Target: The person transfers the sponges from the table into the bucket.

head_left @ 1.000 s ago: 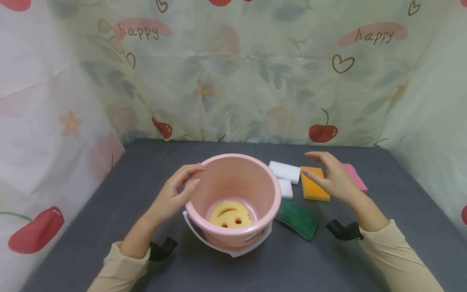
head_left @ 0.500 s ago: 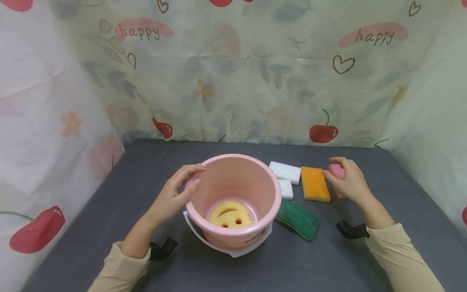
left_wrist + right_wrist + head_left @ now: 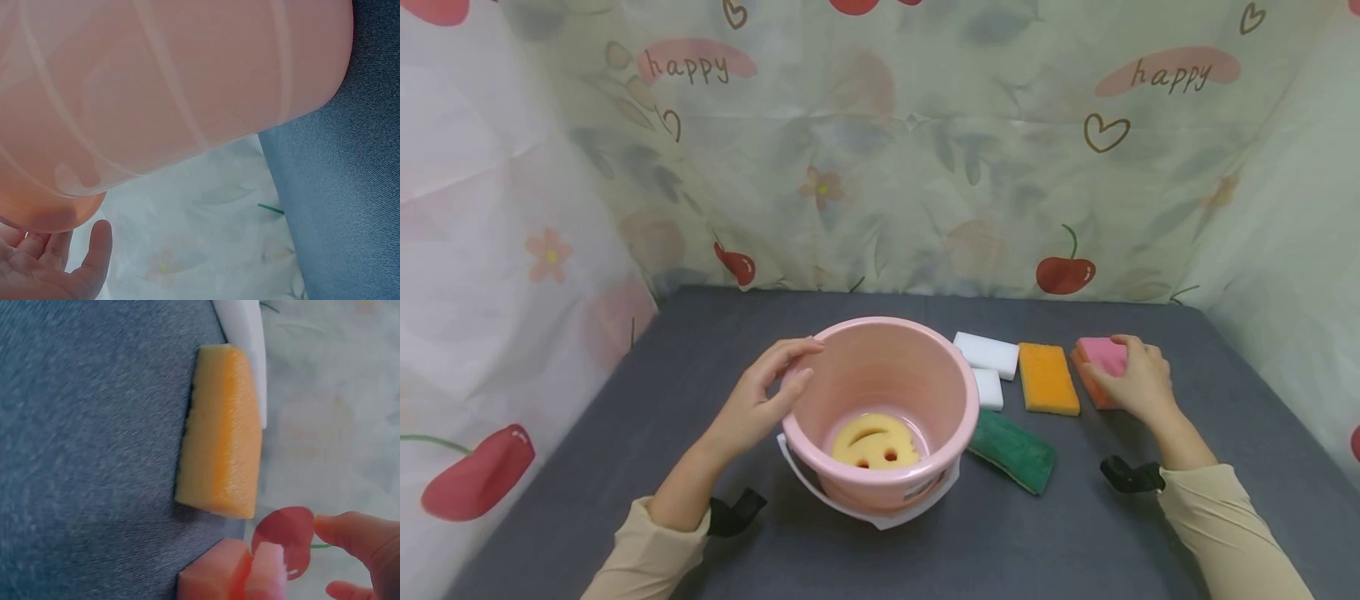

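My left hand [image 3: 767,387] is at the left rim of a pink bucket [image 3: 880,329], its fingertips by the rim and its thumb apart from them. The left wrist view shows the bucket's ribbed side, the rim partly hiding the fingers. A yellow smiley-face sponge [image 3: 872,440] lies on the bucket's floor. At the right, my right hand [image 3: 1138,382] hovers over a pink sponge [image 3: 1105,354] lying on a coral sponge [image 3: 1093,387]. In the right wrist view, thumb and fingers are spread, with a visible gap to both sponges.
Left of the coral sponge lies an orange sponge [image 3: 1048,379]. Two white sponges, one farther back [image 3: 987,354] and one nearer [image 3: 987,388], lie beside the bucket. A green scouring sponge [image 3: 1013,450] lies close to its right side. The bucket's white handle [image 3: 880,523] hangs down in front.
My right hand has moved right, from above the orange sponge to above the pink and coral ones. The left hand and bucket have stayed in place.
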`<action>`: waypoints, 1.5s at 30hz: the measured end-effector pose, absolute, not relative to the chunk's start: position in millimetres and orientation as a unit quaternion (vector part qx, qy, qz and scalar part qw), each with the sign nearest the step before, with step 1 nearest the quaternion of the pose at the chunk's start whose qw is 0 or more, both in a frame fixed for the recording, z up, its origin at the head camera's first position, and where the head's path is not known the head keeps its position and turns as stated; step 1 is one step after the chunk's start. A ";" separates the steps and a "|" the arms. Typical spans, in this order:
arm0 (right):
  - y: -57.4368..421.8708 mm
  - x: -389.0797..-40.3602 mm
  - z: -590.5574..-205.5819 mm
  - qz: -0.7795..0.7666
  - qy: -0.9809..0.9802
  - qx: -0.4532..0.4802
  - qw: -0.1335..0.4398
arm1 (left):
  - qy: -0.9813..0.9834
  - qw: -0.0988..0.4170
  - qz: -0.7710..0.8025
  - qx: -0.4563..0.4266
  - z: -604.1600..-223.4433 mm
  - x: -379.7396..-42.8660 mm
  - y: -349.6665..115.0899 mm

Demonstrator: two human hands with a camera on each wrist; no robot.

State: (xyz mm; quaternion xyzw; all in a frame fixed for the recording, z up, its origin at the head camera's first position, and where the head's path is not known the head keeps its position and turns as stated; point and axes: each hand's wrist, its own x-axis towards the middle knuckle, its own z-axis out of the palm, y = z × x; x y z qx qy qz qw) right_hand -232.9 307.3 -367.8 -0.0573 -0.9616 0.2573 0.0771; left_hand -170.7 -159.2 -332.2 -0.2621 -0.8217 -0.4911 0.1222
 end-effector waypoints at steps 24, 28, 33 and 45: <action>318.0 -230.9 -376.9 0.252 -0.961 -0.105 0.036 | -0.816 0.127 -0.494 -0.271 -333.8 -171.3 -159.1; 318.1 -231.1 -377.3 0.250 -0.961 -0.113 0.029 | -0.818 0.124 -0.494 -0.269 -333.4 -171.2 -159.0; 318.2 -232.1 -378.4 0.242 -0.962 -0.123 0.027 | -0.820 0.122 -0.491 -0.266 -333.2 -171.2 -159.2; 317.8 -231.3 -373.7 0.239 -0.962 -0.110 0.075 | -0.822 0.121 -0.491 -0.262 -331.8 -170.3 -159.3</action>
